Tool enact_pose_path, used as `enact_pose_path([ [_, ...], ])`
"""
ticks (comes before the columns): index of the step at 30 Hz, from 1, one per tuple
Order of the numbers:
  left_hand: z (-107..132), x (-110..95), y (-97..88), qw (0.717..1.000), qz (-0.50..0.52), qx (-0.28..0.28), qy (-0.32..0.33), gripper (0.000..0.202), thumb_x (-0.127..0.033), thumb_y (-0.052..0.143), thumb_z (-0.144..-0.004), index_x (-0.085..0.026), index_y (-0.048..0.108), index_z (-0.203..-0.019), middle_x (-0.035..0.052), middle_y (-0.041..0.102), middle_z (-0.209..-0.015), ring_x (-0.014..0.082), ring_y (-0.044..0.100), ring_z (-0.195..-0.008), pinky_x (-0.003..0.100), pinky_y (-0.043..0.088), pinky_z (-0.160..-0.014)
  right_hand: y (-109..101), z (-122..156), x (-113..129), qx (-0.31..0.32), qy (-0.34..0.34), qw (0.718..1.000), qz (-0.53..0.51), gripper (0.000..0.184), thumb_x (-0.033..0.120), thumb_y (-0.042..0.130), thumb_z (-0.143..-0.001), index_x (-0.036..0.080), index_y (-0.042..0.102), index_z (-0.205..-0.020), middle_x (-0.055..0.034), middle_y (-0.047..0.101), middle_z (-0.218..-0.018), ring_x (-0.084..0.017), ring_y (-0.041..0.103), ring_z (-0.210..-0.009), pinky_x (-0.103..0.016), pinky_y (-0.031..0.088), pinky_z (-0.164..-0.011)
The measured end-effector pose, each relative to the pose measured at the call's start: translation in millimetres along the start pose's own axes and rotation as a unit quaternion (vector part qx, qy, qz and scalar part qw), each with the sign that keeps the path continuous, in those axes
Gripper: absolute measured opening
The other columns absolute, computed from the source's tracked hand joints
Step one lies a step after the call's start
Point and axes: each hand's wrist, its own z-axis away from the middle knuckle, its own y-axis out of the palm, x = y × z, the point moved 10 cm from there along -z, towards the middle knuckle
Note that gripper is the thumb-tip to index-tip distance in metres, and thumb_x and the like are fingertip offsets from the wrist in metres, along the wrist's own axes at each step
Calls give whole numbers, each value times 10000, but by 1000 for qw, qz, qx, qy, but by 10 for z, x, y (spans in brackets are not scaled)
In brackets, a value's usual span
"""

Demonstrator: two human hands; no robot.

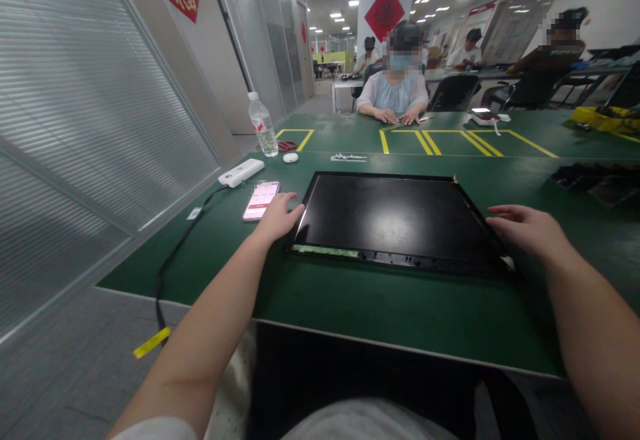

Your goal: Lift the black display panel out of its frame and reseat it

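A black LCD screen panel (385,217) lies flat on the green table (350,303) in front of me. A green circuit strip (325,251) runs along the left part of its near edge. My left hand (279,217) is at the panel's left edge, thumb and fingers apart; whether the thumb touches the frame, I cannot tell. On the other side, my right hand (527,230) is beside the right edge with its fingers stretched toward it, holding nothing. A phone (261,201) with a lit screen lies just beyond my left hand.
Left of the panel are a white power bank (243,173) with a black strap, a water bottle (263,127), a white earbud case (291,158) and red-handled scissors (287,146). Dark sheets (600,183) lie at the right. A person (393,90) sits across the table.
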Motion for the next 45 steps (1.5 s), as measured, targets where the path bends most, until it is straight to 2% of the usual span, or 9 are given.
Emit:
enact_pose_path([
  [4, -44, 87, 130, 999, -41, 31, 14, 452, -420, 510, -928, -124, 694, -1216, 187, 663, -1297, 345, 564, -1297, 495, 420, -1143, 47, -32, -210, 22, 81, 996, -16, 542, 504, 649, -713, 176, 693, -1142, -147, 740, -1008, -273, 696, -724, -436, 561, -760],
  [14, -55, 99, 186, 997, -58, 48, 36, 381, -319, 544, -870, -153, 765, -1132, 153, 637, -1333, 332, 571, -1306, 464, 413, -1174, 101, 82, 51, 54, 45, 996, 59, 345, 429, 637, -739, 203, 719, -987, -125, 759, -986, -308, 704, -932, -415, 533, -851],
  [19, -41, 33, 119, 998, 6, 42, 37, 300, -270, 582, -828, -197, 801, -1020, 104, 697, -1278, 319, 589, -1296, 454, 417, -1174, 139, 73, 22, 71, 49, 994, 61, 390, 438, 643, -749, 188, 712, -1040, -123, 751, -1026, -293, 705, -937, -399, 530, -857],
  [22, -15, 42, 29, 995, 100, 12, -10, 227, -248, 630, -792, -235, 812, -927, 54, 760, -1145, 319, 631, -1239, 428, 466, -1127, 138, 99, 34, 72, 55, 994, 61, 399, 427, 636, -771, 165, 717, -1061, -137, 748, -1018, -286, 710, -894, -392, 527, -850],
  [24, 27, 111, 13, 976, 201, -3, -88, 226, -249, 646, -803, -244, 814, -953, 31, 791, -1014, 302, 701, -1094, 405, 551, -1006, 123, 119, 77, 66, 47, 994, 70, 405, 429, 629, -790, 152, 721, -1072, -155, 745, -1046, -292, 706, -919, -385, 524, -843],
  [27, 137, 189, 19, 911, 356, -43, -204, 303, -205, 703, -790, -217, 797, -1078, 38, 791, -890, 235, 744, -834, 344, 613, -797, 115, 137, 124, 63, 39, 993, 88, 433, 429, 608, -811, 128, 715, -1105, -181, 732, -1115, -308, 693, -982, -384, 523, -840],
  [30, 193, 89, 107, 854, 462, -23, -237, 503, -155, 733, -784, -223, 716, -1282, 35, 767, -799, 192, 719, -656, 314, 609, -647, 129, 130, 139, 67, 30, 992, 99, 455, 437, 589, -817, 116, 705, -1118, -195, 723, -1141, -318, 682, -1019, -393, 520, -858],
  [38, 207, 71, 174, 820, 495, -16, -286, 646, -68, 625, -831, -218, 556, -1456, -11, 699, -649, 147, 627, -485, 240, 526, -499, 139, 76, 100, 56, 23, 995, 76, 361, 448, 607, -759, 197, 686, -1006, -146, 748, -1070, -327, 691, -988, -432, 530, -860],
  [45, 187, 50, 316, 763, 571, 14, -304, 620, -27, 658, -794, -199, 573, -1384, 13, 767, -828, 127, 655, -509, 232, 550, -506, 156, 86, 93, 59, 26, 995, 81, 384, 451, 599, -781, 181, 695, -1036, -152, 741, -1088, -306, 689, -990, -401, 521, -848],
])
